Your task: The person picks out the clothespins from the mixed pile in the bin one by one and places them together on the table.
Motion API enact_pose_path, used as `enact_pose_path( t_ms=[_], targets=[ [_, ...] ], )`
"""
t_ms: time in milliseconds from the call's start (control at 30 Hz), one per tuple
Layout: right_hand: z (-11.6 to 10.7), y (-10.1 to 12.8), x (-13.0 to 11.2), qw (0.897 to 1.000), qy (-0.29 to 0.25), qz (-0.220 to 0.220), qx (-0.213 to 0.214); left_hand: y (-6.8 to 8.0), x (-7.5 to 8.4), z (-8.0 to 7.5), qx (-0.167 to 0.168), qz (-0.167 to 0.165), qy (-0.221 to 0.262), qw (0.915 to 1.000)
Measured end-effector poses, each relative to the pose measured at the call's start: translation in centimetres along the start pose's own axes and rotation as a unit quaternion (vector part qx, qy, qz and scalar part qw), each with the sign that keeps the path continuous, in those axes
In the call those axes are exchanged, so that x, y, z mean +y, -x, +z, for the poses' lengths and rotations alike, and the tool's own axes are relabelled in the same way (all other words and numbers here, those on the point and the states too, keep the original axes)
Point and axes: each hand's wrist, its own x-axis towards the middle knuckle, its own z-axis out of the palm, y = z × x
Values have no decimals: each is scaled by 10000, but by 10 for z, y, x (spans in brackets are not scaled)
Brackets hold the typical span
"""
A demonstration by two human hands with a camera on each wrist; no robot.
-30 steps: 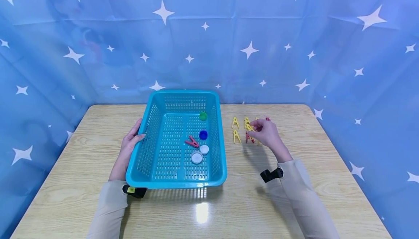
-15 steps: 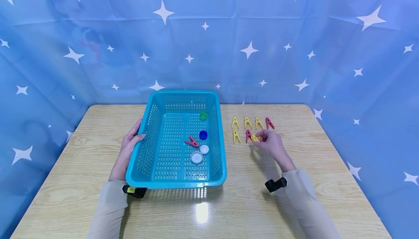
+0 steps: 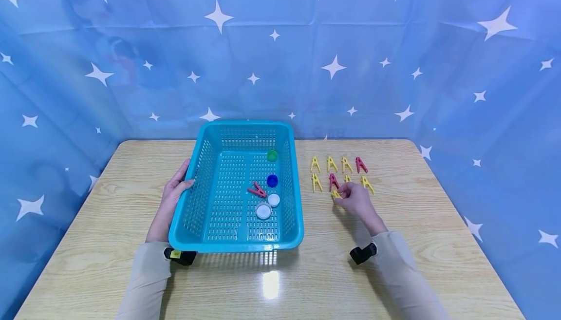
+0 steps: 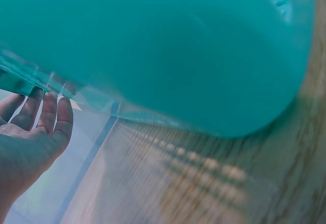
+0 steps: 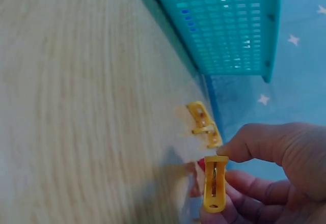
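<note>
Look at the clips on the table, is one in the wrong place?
Maybe one: a red clip lies in the teal basket among bottle caps, while the other clips sit in rows on the table.

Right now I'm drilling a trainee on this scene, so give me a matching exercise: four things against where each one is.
Things:
1. green cap
2. white cap
3. left hand
4. yellow clip

Places:
A. on the basket's outer left wall
B. pinched in the right hand
C. far end of basket floor
D. near end of basket floor

Pairs: 1-C, 2-D, 3-A, 4-B
</note>
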Motion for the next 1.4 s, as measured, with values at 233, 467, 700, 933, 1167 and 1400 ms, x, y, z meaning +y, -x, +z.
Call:
enact_pose_path(
  t_ms=[233,467,700,933,1167,1400],
  targets=[
    [6,-1,2,9999,147,8,60,0,1,0,14,-15,-10,10000],
    [7,1,-3,9989,349,283,-100,0,1,0,-9,-44,-18,10000],
    [8,4,-7,9976,562,335,-234,-1,0,-1,63,-32,-30,10000],
    [8,7,-7,9976,490,382,-318,1,0,-1,-14,-52,-176,9998],
    [0,7,-8,9990,270,234,-282,3,1,0,-59,-51,-243,9997],
    [-13,2,-23,9997,51,-230,-62,2,0,0,-22,-8,-163,9999]
  ],
)
